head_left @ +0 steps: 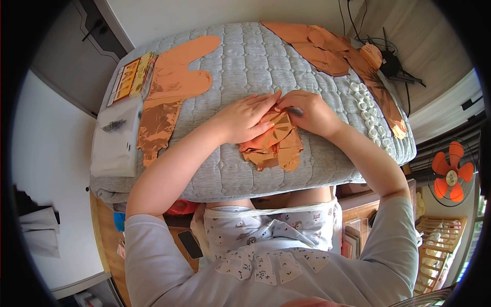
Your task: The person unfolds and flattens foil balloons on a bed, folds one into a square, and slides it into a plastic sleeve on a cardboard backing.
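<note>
A crumpled, folded rose-gold foil balloon (pixel 279 148) lies on the quilted mattress in front of me. My left hand (pixel 248 118) rests on its upper left part, fingers together, the thumb pressed on the foil and the fingertips at its top edge. At the upper right corner, my right hand (pixel 310 113) is closed with bent fingers on the foil. A small dark, greyish patch shows under the right fingers; I cannot make out what it is. Both hands' fingertips nearly meet at the top of the balloon.
Flat foil balloons (pixel 176 77) lie at the left, more foil balloons (pixel 327 56) at the back right. A clear plastic bag (pixel 116 138) and a printed packet (pixel 128 79) sit on the left edge. White rings (pixel 367 107) line the right side. A fan (pixel 451 174) stands beyond.
</note>
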